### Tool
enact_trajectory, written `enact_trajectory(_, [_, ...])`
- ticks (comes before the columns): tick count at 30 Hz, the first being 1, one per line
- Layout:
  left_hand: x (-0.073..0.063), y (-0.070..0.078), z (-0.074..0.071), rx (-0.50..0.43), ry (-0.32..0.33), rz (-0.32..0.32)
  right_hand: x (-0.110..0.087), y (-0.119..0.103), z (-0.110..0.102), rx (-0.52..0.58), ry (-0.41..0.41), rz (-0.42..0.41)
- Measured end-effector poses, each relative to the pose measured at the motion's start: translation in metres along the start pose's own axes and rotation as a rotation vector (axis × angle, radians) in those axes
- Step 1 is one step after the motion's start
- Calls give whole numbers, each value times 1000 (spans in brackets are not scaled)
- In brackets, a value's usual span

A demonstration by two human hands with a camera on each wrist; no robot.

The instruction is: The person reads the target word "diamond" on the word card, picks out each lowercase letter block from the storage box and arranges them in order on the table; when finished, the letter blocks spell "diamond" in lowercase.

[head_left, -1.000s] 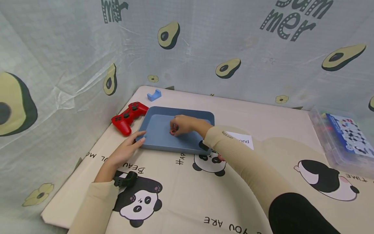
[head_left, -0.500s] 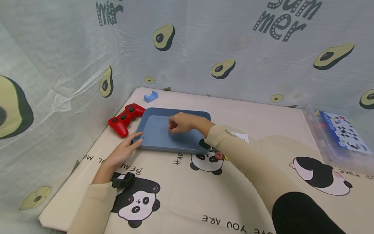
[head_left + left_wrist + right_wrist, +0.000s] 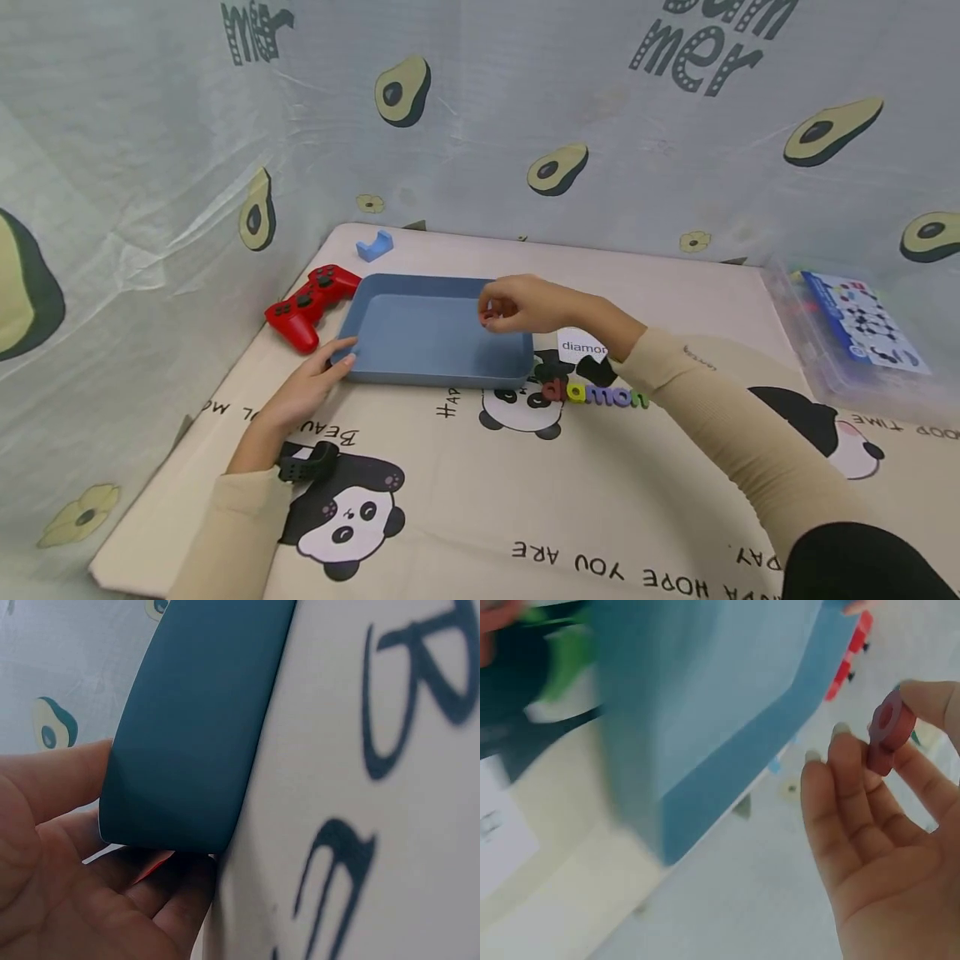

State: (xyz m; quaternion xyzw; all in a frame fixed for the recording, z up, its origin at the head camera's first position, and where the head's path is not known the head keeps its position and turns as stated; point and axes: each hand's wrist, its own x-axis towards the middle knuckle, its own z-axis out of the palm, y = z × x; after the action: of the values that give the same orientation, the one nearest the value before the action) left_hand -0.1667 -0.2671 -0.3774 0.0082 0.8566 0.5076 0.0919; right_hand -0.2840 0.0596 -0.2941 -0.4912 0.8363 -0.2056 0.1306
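Note:
The right hand pinches a small red letter with a round hole, between thumb and fingers. It is above the right side of a shallow blue tray. At the tray's near left corner, the left hand grips the rim; in the left wrist view the thumb lies at the top edge and other fingers sit against the end wall. Right of the tray, coloured letters stand in a row reading "diamon", with the second letter hard to make out. Behind them lies a white card printed "diamon", its end hidden by the right arm.
A red game controller lies against the tray's left side. Behind it is a small blue bracket-shaped piece. At the far right stands a clear plastic box with a blue printed sheet. Patterned cloth walls border the table behind and left.
The right hand has lifted the red letter from the tray's middle and moved right with it. The row of letters and the card have come into view. The left hand stays at the tray.

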Motion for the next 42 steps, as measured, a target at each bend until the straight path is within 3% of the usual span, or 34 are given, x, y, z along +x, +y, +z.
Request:
enact_trajectory(6, [1, 0, 0, -6, -14, 31, -64, 20, -2, 38, 77, 74])
enact_trajectory(11, [1, 0, 0, 1, -15, 35, -113, 37, 1, 71, 101, 209])
enact_trajectory(14, [2, -1, 1, 2, -17, 27, -138, 45, 5, 84, 107, 292])
enact_trajectory(19, [3, -3, 1, -2, -22, 22, -171, 58, 11, 97, 121, 338])
enact_trajectory(27, [6, -2, 2, 1, -30, 22, -200, 74, 15, 83, 144, 335])
enact_trajectory(34, [6, -2, 1, 10, -31, 14, -210, 78, 15, 60, 149, 388])
enact_trajectory(42, [7, -2, 1, 10, -36, 14, -213, 82, 17, 135, 108, 486])
